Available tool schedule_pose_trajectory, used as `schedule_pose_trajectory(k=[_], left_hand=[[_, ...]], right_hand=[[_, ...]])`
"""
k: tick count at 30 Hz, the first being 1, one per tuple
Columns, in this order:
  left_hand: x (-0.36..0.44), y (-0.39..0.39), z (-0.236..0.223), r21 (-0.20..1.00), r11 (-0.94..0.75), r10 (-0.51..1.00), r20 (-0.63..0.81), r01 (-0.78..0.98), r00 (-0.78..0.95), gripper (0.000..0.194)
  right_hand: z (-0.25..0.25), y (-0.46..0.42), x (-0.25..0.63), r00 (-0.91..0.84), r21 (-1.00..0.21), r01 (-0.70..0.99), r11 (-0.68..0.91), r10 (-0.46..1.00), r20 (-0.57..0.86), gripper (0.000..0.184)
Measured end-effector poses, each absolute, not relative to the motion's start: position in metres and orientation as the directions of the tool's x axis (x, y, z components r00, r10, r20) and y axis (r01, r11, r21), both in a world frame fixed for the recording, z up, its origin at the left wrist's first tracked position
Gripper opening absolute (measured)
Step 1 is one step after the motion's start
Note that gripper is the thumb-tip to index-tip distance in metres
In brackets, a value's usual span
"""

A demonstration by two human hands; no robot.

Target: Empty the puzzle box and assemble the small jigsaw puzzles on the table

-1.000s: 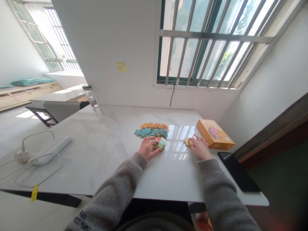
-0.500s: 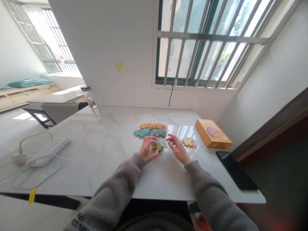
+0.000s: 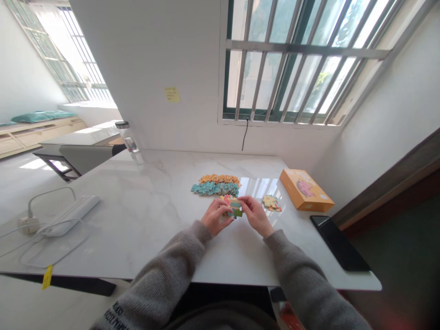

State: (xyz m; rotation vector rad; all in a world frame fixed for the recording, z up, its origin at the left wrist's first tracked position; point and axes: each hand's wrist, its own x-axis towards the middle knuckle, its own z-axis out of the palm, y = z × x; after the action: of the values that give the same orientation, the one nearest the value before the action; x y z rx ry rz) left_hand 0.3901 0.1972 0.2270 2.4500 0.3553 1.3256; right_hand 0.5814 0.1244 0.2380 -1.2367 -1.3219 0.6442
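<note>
From my end, the change is in the right hand (image 3: 256,215): it has come away from the loose cluster of jigsaw pieces (image 3: 271,202) and joined the left hand (image 3: 215,217), so both now meet on a small stack of jigsaw pieces (image 3: 235,207). That stack sits well left of the orange cardboard box (image 3: 305,190), which is my landmark here.

The left hand is curled around the stack's near-left side, its fingers closed in and its thumb hidden from my view. The right hand's fingers are bent inward, pinching the stack's right edge — neither hand is spread open. I cannot tell whether the stack has left the marble table (image 3: 154,206) or is only being pressed against it.

The loose cluster lies just left of the box, untouched now. Farther left of the box, behind the hands, are an orange row of jigsaw pieces (image 3: 220,178) and a teal row of jigsaw pieces (image 3: 215,189), touching each other — neither hand reaches them. A black tablet (image 3: 338,243) lies nearer me, below the box.
</note>
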Motion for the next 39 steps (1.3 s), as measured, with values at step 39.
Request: schedule_pose_trajectory(k=[39], left_hand=[[0.221,0.261,0.212,0.312,-0.545,0.831,0.329,0.778,0.449,0.036]], right_hand=[[0.244,0.111,0.580,0.079,-0.714,0.625,0.315,0.885,0.459,0.030]])
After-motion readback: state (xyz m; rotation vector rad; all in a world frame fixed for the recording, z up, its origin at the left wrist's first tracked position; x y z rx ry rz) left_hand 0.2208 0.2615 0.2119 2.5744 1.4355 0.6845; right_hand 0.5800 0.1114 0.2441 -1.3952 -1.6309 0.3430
